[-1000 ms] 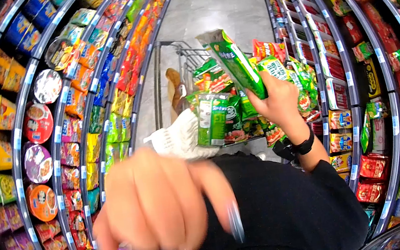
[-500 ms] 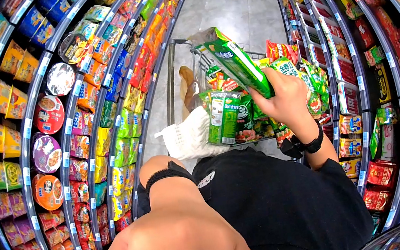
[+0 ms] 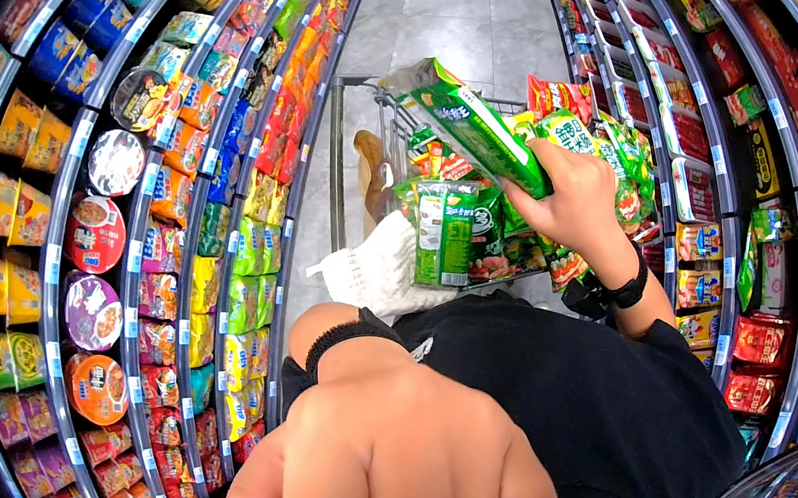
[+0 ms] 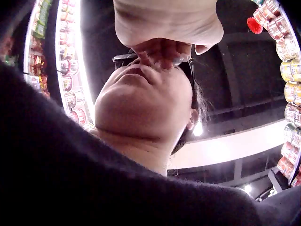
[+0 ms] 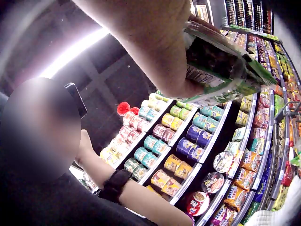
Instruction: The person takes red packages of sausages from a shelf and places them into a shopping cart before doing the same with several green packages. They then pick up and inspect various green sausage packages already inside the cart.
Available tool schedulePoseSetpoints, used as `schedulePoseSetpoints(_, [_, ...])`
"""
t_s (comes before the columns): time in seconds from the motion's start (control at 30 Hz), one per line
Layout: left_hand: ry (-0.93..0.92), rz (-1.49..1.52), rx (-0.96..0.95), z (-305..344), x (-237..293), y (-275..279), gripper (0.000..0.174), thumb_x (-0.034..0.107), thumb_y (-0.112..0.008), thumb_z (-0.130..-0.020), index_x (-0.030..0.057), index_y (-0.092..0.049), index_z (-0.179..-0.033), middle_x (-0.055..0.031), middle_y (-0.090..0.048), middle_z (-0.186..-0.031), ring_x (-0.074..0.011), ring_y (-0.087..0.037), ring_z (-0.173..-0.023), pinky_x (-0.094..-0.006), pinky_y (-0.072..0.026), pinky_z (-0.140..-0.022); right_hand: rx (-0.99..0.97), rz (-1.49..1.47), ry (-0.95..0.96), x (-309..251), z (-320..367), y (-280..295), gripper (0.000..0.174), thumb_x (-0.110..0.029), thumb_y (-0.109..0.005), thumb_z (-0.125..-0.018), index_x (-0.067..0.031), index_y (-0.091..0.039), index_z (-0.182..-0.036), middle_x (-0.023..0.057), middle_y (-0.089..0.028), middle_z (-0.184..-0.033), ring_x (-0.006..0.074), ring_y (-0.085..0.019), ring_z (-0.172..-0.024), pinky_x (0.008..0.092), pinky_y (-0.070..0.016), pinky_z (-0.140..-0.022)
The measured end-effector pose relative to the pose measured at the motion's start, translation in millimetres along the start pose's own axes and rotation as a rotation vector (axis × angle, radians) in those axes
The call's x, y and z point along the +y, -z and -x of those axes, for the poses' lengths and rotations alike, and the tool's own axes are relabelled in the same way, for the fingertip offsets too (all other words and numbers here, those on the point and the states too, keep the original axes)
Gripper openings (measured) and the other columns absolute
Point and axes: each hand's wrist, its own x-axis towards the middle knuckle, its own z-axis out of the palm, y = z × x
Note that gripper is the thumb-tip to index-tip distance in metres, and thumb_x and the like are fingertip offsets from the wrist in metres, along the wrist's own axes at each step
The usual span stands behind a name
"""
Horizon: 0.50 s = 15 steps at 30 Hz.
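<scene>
My right hand (image 3: 571,196) grips the lower end of a long green food packet (image 3: 476,130), thumb on its near face. The packet tilts up to the left above the cart; in the right wrist view its clear side (image 5: 211,54) shows dark contents. My left hand (image 3: 395,451) is raised close to the head camera, back of the hand up. In the left wrist view its fingers (image 4: 164,51) reach the nose below the glasses (image 4: 124,57); how they are curled there cannot be told.
Below the packet stands a shopping cart (image 3: 340,171) with several green and red packets (image 3: 447,233), a brown item (image 3: 372,177) and a white knitted cloth (image 3: 377,270). Shelves of noodle cups (image 3: 95,234) line the left side, and shelves of packets (image 3: 759,343) the right. Grey floor (image 3: 447,1) runs ahead.
My left hand has come up from in front of the body to the face. The right hand keeps its hold on the green food packet and has barely moved.
</scene>
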Motion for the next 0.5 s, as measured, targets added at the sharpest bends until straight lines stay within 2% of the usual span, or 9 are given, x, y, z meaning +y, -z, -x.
schedulePoseSetpoints(0.07, [0.012,0.052,-0.034,0.7,1.0,7.9,0.041,0.023,-0.041,-0.092,0.0015,-0.05,-0.058,-0.0133,-0.049,-0.057,-0.0226,-0.049,-0.046,-0.0373,-0.0495,-0.064,0.017,-0.015,0.008,-0.4,-1.2,-1.2,0.026,-0.024,-0.069,-0.067,-0.0062,-0.059,-0.082,0.0093,-0.057,-0.057,0.0272,-0.056,-0.047,0.0363,-0.0428,-0.043])
schedulePoseSetpoints(0.13, [0.012,-0.084,0.099,4.6,3.5,9.6,0.043,0.025,-0.037,-0.094,0.0046,-0.048,-0.058,-0.0101,-0.049,-0.054,-0.0188,-0.047,-0.042,-0.0354,-0.0478,-0.064,0.022,-0.022,0.005,-1.3,-2.2,-1.3,0.026,-0.024,-0.069,-0.067,-0.0062,-0.059,-0.082,0.0095,-0.057,-0.057,0.0273,-0.056,-0.047,0.0365,-0.0431,-0.044])
schedulePoseSetpoints(0.2, [0.009,-0.25,0.36,11.5,6.1,14.9,0.045,0.028,-0.032,-0.095,0.0078,-0.046,-0.058,-0.0068,-0.049,-0.05,-0.0151,-0.044,-0.038,-0.0335,-0.0461,-0.064,-0.013,-0.032,-0.01,1.1,-0.9,-2.2,0.026,-0.024,-0.069,-0.067,-0.0061,-0.059,-0.082,0.0097,-0.057,-0.058,0.0274,-0.057,-0.048,0.0368,-0.0434,-0.044])
schedulePoseSetpoints(0.23, [0.027,-0.321,0.557,16.5,10.0,19.1,0.046,0.029,-0.03,-0.096,0.0094,-0.045,-0.058,-0.0052,-0.049,-0.048,-0.0132,-0.043,-0.036,-0.0326,-0.0453,-0.065,-0.024,-0.035,-0.019,2.7,-0.6,-2.7,0.026,-0.024,-0.069,-0.067,-0.006,-0.059,-0.082,0.0099,-0.057,-0.058,0.0275,-0.057,-0.048,0.0369,-0.0436,-0.045])
schedulePoseSetpoints(0.27, [0.067,-0.372,0.711,18.4,13.4,28.8,0.047,0.027,-0.024,-0.098,0.0117,-0.035,-0.055,-0.002,-0.039,-0.044,-0.012,-0.033,-0.033,-0.0332,-0.0408,-0.082,-0.017,-0.063,-0.016,3.9,-0.9,-2.5,0.026,-0.024,-0.069,-0.067,-0.0056,-0.059,-0.083,0.0104,-0.058,-0.06,0.0281,-0.058,-0.05,0.0372,-0.0443,-0.046])
schedulePoseSetpoints(0.3, [0.065,-0.325,0.938,20.1,16.7,33.6,0.047,0.025,-0.019,-0.097,0.0129,-0.032,-0.054,-0.0011,-0.033,-0.041,-0.0153,-0.036,-0.035,-0.0342,-0.04,-0.086,-0.024,-0.09,-0.049,5.3,0.1,-5.2,0.027,-0.025,-0.069,-0.067,-0.0052,-0.059,-0.083,0.0111,-0.059,-0.06,0.0287,-0.058,-0.051,0.0371,-0.0449,-0.046])
schedulePoseSetpoints(0.5, [0.039,-0.381,0.945,23.9,22.8,46.5,0.045,0.023,-0.019,-0.098,0.0122,-0.033,-0.056,-0.0028,-0.033,-0.042,-0.0167,-0.035,-0.035,-0.035,-0.0391,-0.094,-0.077,-0.107,-0.067,7.8,0.7,-9.0,0.029,-0.026,-0.069,-0.068,-0.0054,-0.061,-0.086,0.0126,-0.06,-0.061,0.0292,-0.06,-0.052,0.0376,-0.0461,-0.047])
